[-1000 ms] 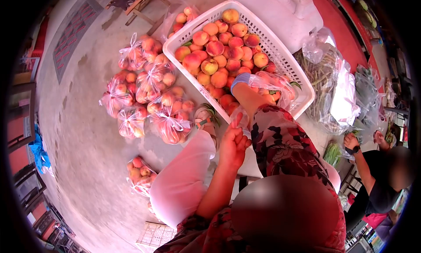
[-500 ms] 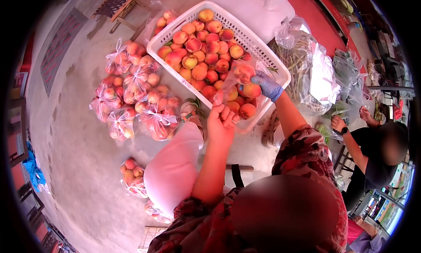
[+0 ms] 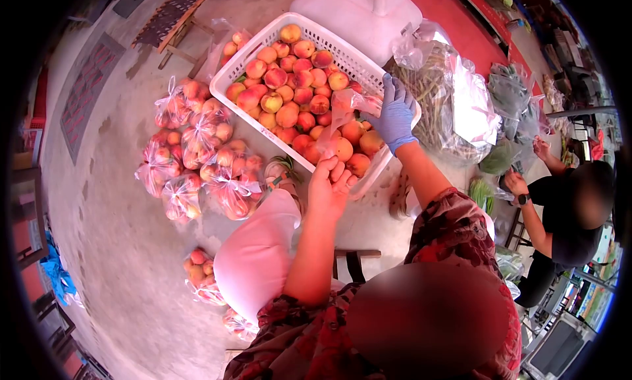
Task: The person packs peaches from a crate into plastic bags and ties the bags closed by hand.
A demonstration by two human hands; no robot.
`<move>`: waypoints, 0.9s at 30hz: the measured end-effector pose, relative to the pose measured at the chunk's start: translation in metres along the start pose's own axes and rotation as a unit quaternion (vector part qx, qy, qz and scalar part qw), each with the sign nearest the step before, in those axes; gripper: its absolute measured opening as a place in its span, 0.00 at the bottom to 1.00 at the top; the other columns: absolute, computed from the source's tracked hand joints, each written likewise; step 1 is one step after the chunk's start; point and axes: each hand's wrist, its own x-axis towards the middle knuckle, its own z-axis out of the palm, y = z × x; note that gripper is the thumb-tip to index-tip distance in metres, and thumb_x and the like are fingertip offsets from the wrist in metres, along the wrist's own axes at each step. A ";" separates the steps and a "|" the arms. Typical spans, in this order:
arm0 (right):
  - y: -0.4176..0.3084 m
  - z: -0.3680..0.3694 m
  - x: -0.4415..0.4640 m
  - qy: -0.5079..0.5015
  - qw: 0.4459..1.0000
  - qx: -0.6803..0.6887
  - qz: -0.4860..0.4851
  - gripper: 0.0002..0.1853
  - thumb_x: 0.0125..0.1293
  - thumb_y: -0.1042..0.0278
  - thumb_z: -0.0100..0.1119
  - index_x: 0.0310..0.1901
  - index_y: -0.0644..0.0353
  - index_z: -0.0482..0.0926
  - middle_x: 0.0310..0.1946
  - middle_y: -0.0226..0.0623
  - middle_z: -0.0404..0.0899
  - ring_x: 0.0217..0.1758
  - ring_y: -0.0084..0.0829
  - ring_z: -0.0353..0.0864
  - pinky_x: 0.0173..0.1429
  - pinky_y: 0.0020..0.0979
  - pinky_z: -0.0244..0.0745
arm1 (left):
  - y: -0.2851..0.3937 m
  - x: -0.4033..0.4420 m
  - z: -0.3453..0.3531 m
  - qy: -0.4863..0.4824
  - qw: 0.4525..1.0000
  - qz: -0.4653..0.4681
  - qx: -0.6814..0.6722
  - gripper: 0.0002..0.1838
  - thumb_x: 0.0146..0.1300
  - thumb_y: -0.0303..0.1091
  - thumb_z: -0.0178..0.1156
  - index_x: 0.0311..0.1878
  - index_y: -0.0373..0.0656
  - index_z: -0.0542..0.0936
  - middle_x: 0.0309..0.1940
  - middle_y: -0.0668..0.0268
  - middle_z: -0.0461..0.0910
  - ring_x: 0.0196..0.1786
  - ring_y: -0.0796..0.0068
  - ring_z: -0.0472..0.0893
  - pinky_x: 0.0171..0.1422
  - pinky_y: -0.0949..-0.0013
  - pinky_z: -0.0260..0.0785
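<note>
A white perforated crate (image 3: 263, 131) holds many red and yellow peaches (image 3: 287, 115). Over its near right corner a clear plastic bag (image 3: 343, 110) is stretched between my hands. My bare left hand (image 3: 329, 188) is closed on the bag's near edge, its fingers curled. My right hand (image 3: 397, 114), in a blue glove, is at the bag's far side above the crate's right end, its fingers extended and the bag film against the thumb side. Peaches show through and beneath the film; whether any lie inside the bag cannot be told.
Several knotted bags of peaches (image 3: 217, 136) lie on the floor left of the crate. A white sack (image 3: 359, 14) is behind it. Bundled stalks in plastic (image 3: 431, 103) lie to the right. A wooden stool (image 3: 172, 24) stands back left. Another person (image 3: 569, 215) handles greens at right.
My right hand has risen out of the crate and moved right, its fingers now extended. The bag has come up with it and spread. My left hand has stayed near the crate's front edge.
</note>
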 end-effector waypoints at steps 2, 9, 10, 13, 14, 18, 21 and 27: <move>0.029 0.037 0.005 -0.222 0.945 0.208 0.122 0.25 0.50 0.56 0.65 0.48 0.60 0.75 0.40 0.41 0.76 0.41 0.39 0.74 0.47 0.38 0.69 | 0.001 -0.002 0.005 0.003 1.000 0.001 0.019 0.23 0.62 0.32 0.45 0.62 0.48 0.65 0.15 0.78 0.52 0.16 0.86 0.54 0.35 0.75 0.57; 0.043 -0.064 0.042 -0.223 0.700 0.615 0.286 0.14 0.62 0.67 0.44 0.31 0.68 0.78 0.18 0.29 0.69 0.20 0.20 0.64 0.30 0.24 0.67 | 0.007 -0.007 0.013 0.063 0.984 0.102 0.129 0.10 0.59 0.29 0.49 0.44 0.41 0.70 0.20 0.76 0.59 0.20 0.84 0.59 0.38 0.72 0.61; 0.058 -0.076 0.039 -0.183 0.674 0.644 0.312 0.14 0.61 0.68 0.44 0.31 0.69 0.78 0.17 0.28 0.67 0.20 0.20 0.62 0.28 0.24 0.64 | 0.009 -0.006 0.020 0.066 0.980 0.120 0.141 0.05 0.58 0.29 0.49 0.38 0.43 0.71 0.21 0.75 0.60 0.21 0.84 0.59 0.38 0.72 0.61; 0.084 -0.109 0.035 -0.100 0.574 0.745 0.326 0.13 0.59 0.71 0.44 0.35 0.71 0.78 0.16 0.25 0.59 0.19 0.21 0.57 0.26 0.24 0.56 | 0.018 -0.004 0.041 0.062 0.980 0.135 0.131 0.08 0.56 0.28 0.52 0.41 0.42 0.72 0.22 0.76 0.61 0.21 0.84 0.59 0.39 0.72 0.62; 0.083 -0.116 0.033 -0.084 0.558 0.768 0.303 0.14 0.59 0.72 0.44 0.37 0.72 0.77 0.16 0.25 0.58 0.19 0.21 0.56 0.26 0.24 0.56 | 0.024 -0.005 0.051 0.060 0.977 0.152 0.140 0.10 0.56 0.28 0.53 0.42 0.41 0.72 0.23 0.75 0.62 0.21 0.84 0.59 0.39 0.72 0.63; 0.094 -0.137 0.038 -0.081 0.512 0.820 0.243 0.19 0.58 0.72 0.44 0.50 0.74 0.71 0.18 0.24 0.57 0.23 0.21 0.57 0.32 0.25 0.57 | 0.054 0.009 0.102 0.017 0.953 0.173 0.250 0.12 0.57 0.30 0.53 0.44 0.38 0.72 0.28 0.72 0.67 0.25 0.82 0.63 0.39 0.71 0.64; 0.101 -0.134 0.044 -0.104 0.493 0.838 0.211 0.21 0.59 0.72 0.46 0.53 0.74 0.70 0.22 0.27 0.64 0.28 0.22 0.63 0.39 0.25 0.63 | 0.078 0.032 0.117 0.044 0.907 0.244 0.341 0.14 0.58 0.32 0.52 0.44 0.34 0.73 0.29 0.70 0.67 0.27 0.77 0.66 0.39 0.68 0.66; 0.056 -0.112 0.051 -0.136 0.521 0.804 0.252 0.18 0.60 0.74 0.46 0.51 0.72 0.73 0.33 0.35 0.76 0.37 0.25 0.72 0.46 0.24 0.68 | 0.082 0.055 0.083 0.127 0.889 0.313 0.309 0.07 0.58 0.31 0.52 0.38 0.40 0.70 0.29 0.68 0.68 0.26 0.76 0.64 0.35 0.66 0.65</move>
